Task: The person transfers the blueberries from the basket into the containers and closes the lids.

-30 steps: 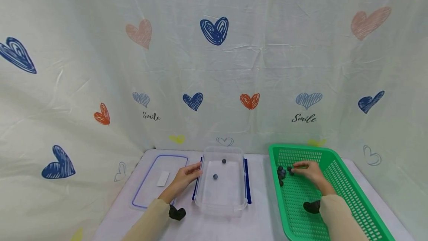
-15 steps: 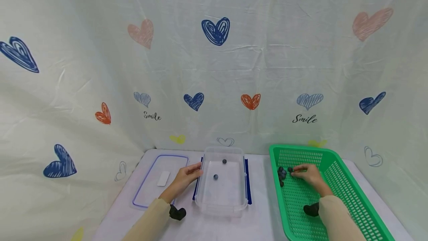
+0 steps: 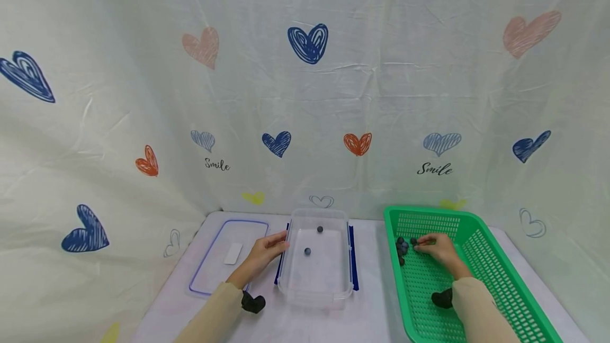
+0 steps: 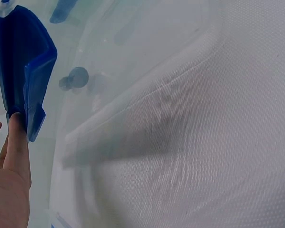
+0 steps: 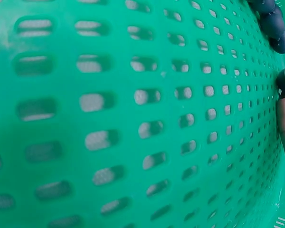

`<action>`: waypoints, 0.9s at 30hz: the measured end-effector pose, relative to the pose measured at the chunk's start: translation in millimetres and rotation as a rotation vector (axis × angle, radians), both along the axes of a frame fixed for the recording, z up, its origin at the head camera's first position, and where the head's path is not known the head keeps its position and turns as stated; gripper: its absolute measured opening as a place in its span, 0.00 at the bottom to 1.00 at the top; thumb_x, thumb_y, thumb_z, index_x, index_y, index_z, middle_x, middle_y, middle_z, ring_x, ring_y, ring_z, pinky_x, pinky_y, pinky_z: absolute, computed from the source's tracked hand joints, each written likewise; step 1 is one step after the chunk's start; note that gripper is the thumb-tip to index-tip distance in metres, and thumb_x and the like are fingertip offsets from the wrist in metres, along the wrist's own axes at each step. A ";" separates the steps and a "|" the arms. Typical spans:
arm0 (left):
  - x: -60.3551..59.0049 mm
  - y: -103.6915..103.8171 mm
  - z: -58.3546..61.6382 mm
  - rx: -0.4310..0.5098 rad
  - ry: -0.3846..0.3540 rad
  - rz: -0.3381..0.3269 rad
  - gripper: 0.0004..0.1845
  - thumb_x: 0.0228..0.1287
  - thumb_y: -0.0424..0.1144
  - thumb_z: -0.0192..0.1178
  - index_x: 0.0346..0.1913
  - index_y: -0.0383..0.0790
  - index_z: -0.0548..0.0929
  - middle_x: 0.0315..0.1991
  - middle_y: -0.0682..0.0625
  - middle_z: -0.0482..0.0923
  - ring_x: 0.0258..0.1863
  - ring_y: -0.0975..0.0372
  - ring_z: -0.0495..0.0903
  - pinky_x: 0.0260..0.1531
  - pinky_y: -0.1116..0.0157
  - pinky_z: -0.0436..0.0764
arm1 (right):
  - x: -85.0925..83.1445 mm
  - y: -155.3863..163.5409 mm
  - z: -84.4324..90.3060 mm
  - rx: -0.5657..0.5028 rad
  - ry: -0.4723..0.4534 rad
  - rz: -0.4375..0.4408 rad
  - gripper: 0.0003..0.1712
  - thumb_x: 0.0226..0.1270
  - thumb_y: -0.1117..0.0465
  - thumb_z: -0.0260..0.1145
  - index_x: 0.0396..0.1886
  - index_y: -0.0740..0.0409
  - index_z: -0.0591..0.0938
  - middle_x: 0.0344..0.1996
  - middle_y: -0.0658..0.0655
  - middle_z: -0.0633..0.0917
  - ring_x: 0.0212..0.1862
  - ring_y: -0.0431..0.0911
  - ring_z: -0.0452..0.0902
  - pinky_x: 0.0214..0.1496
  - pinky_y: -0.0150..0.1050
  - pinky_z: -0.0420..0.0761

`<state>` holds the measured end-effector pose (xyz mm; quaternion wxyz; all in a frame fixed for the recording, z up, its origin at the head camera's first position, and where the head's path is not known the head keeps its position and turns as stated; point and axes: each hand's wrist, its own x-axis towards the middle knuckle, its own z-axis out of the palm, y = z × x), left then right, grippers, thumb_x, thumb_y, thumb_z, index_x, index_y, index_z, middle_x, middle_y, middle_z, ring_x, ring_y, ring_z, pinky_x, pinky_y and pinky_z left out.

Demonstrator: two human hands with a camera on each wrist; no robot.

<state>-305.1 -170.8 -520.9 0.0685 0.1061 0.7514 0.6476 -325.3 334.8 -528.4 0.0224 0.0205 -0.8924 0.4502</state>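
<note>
A clear plastic container with blue side latches stands in the middle, two blueberries lying apart on its bottom. My left hand rests against its left side, fingers extended; the left wrist view has the fingertips touching the lowered blue latch. Inside the green basket on the right, my right hand pinches one blueberry between thumb and fingers, low over the basket floor. Several more blueberries cluster by the basket's left wall, just left of that hand.
A clear lid with a blue seal lies flat on the table's left, a small white rectangle on it. The basket's raised rim surrounds my right hand. A curtain with printed hearts hangs behind the table.
My right hand has shifted very slightly at the same blueberry in the basket. The left hand keeps its place at the container, and the two blueberries inside have not moved.
</note>
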 end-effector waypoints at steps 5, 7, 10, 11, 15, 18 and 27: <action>0.6 1.0 1.6 0.009 -0.008 0.009 0.33 0.69 0.42 0.64 0.70 0.27 0.68 0.68 0.31 0.67 0.65 0.47 0.72 0.61 0.60 0.76 | 0.7 0.8 1.4 0.016 0.016 0.005 0.14 0.62 0.68 0.71 0.43 0.76 0.83 0.35 0.61 0.85 0.38 0.52 0.80 0.39 0.51 0.84; 0.8 1.1 1.7 0.011 -0.008 0.015 0.32 0.70 0.41 0.64 0.70 0.27 0.69 0.68 0.31 0.68 0.65 0.47 0.72 0.61 0.59 0.76 | 1.4 1.4 2.9 0.026 0.023 0.010 0.14 0.62 0.68 0.71 0.43 0.76 0.83 0.35 0.62 0.85 0.38 0.53 0.79 0.39 0.51 0.84; 0.6 1.2 0.8 0.005 -0.009 0.017 0.32 0.70 0.41 0.63 0.70 0.27 0.69 0.68 0.31 0.68 0.65 0.47 0.72 0.61 0.59 0.76 | 2.7 2.3 5.3 0.028 0.023 0.007 0.14 0.63 0.67 0.71 0.43 0.76 0.83 0.35 0.63 0.84 0.38 0.54 0.79 0.39 0.51 0.84; 0.7 1.2 0.6 0.002 -0.009 0.018 0.32 0.70 0.41 0.63 0.70 0.27 0.68 0.68 0.31 0.68 0.65 0.47 0.72 0.61 0.59 0.76 | 3.5 2.5 6.2 0.024 0.020 0.010 0.15 0.63 0.67 0.71 0.44 0.76 0.83 0.36 0.64 0.84 0.38 0.54 0.79 0.39 0.51 0.84; 0.4 0.7 -1.2 0.001 -0.013 0.016 0.32 0.71 0.41 0.63 0.70 0.27 0.68 0.68 0.32 0.68 0.65 0.47 0.72 0.61 0.59 0.76 | 4.9 2.6 10.2 0.008 -0.002 0.008 0.16 0.64 0.67 0.71 0.45 0.76 0.82 0.37 0.64 0.84 0.38 0.54 0.80 0.39 0.51 0.84; 1.4 0.7 -1.1 0.010 -0.016 0.017 0.32 0.71 0.41 0.63 0.70 0.27 0.68 0.68 0.32 0.68 0.65 0.46 0.71 0.62 0.58 0.75 | 4.5 1.2 14.2 0.010 -0.011 0.003 0.15 0.64 0.66 0.71 0.44 0.75 0.83 0.37 0.64 0.83 0.37 0.52 0.80 0.38 0.50 0.85; 2.3 1.1 1.9 0.005 -0.002 0.017 0.31 0.71 0.40 0.63 0.69 0.27 0.69 0.68 0.32 0.68 0.65 0.46 0.72 0.61 0.58 0.76 | 6.1 -6.0 38.1 0.018 -0.008 0.044 0.12 0.63 0.66 0.71 0.41 0.72 0.84 0.36 0.62 0.83 0.34 0.50 0.81 0.38 0.51 0.85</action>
